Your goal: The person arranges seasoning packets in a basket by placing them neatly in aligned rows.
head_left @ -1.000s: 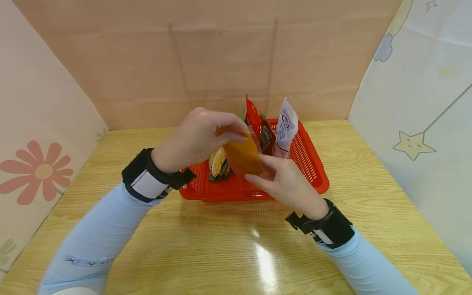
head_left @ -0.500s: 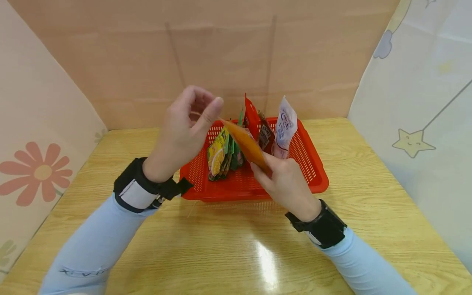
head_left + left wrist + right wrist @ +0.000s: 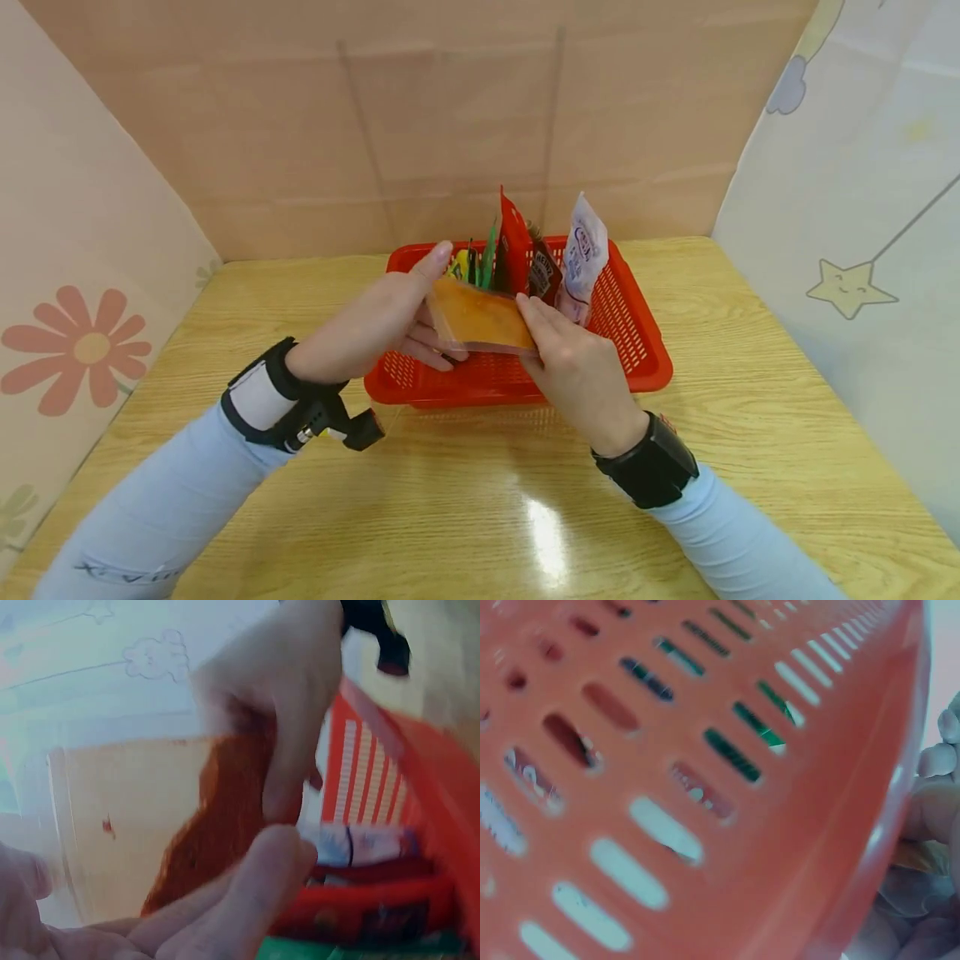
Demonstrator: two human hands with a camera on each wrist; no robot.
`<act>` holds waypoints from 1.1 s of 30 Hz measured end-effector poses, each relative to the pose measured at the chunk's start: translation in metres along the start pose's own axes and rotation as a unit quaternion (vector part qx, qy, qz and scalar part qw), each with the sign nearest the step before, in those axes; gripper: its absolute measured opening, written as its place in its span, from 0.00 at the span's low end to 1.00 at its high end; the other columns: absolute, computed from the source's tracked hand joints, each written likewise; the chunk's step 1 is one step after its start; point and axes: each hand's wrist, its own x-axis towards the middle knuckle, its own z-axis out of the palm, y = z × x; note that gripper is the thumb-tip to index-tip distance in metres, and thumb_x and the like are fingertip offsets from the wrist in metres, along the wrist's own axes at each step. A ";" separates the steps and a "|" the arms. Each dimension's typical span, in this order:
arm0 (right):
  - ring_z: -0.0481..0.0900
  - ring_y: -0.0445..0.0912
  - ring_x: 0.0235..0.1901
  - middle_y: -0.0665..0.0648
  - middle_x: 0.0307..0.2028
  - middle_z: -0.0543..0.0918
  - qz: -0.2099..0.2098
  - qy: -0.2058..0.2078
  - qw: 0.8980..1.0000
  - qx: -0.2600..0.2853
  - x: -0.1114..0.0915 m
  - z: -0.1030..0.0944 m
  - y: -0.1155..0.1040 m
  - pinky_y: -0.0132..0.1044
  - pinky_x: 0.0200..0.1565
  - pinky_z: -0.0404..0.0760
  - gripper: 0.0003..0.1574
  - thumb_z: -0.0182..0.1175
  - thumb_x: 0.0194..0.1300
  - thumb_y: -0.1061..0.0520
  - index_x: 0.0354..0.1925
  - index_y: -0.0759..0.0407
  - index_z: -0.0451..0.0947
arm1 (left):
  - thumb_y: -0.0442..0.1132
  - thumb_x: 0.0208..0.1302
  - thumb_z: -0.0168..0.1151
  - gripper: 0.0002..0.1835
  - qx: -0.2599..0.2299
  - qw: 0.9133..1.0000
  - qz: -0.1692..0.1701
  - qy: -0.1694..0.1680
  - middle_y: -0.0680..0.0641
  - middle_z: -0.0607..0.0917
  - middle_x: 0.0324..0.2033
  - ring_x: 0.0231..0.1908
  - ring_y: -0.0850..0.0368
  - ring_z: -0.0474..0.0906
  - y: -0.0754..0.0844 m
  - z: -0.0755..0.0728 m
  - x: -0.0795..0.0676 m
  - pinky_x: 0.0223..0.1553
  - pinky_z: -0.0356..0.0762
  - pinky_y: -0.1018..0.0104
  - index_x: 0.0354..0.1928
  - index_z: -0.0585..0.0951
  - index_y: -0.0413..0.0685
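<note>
A flat clear pouch of orange-red sauce (image 3: 483,321) is held over the front of a red slotted plastic basket (image 3: 465,392). My right hand (image 3: 581,367) pinches its right end between thumb and fingers. At the opposite end is my left hand (image 3: 393,321), thumb raised and fingers extended along the pouch's lower side. The left wrist view shows the sauce (image 3: 225,802) gathered towards the right hand (image 3: 292,682), leaving the far end of the pouch pale. In the right wrist view the basket wall (image 3: 802,802) covers most of the scene, and part of a hand (image 3: 934,814) shows at the edge.
Inside the basket stand a red packet (image 3: 513,242), a dark Heinz packet (image 3: 543,275) and a white bag (image 3: 583,258), with green and yellow packets (image 3: 486,258) to the left. The basket rests on a wooden table (image 3: 420,517) before a brown backdrop (image 3: 450,125).
The pouch has turned from steeply tilted to lying flatter. My left hand let go of its upper end, lifted off, then came down with its fingers extended at the left end. The right hand kept hold.
</note>
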 end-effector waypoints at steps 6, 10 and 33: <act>0.78 0.56 0.48 0.65 0.50 0.77 -0.018 0.009 0.999 -0.026 -0.001 -0.001 -0.003 0.46 0.40 0.79 0.41 0.74 0.42 0.61 0.56 0.68 0.72 | 0.43 0.70 0.46 0.20 -0.136 0.989 -0.007 -0.054 0.35 0.80 0.41 0.42 0.42 0.80 -0.018 0.004 0.007 0.41 0.76 0.47 0.57 0.68 0.36; 0.77 0.55 0.50 0.65 0.52 0.76 -0.038 0.003 0.999 -0.021 0.001 0.001 -0.003 0.45 0.41 0.78 0.42 0.74 0.43 0.59 0.57 0.67 0.71 | 0.36 0.70 0.44 0.19 -0.190 0.980 -0.005 -0.053 0.38 0.74 0.54 0.45 0.39 0.77 -0.019 0.006 0.005 0.42 0.75 0.48 0.60 0.64 0.35; 0.75 0.61 0.49 0.66 0.57 0.72 0.104 -0.077 0.991 0.031 0.016 -0.065 0.073 0.54 0.47 0.74 0.35 0.64 0.58 0.54 0.61 0.64 0.67 | 0.37 0.72 0.40 0.21 -0.110 0.991 0.025 0.067 0.32 0.68 0.55 0.51 0.39 0.72 -0.010 -0.067 -0.020 0.41 0.75 0.45 0.57 0.65 0.26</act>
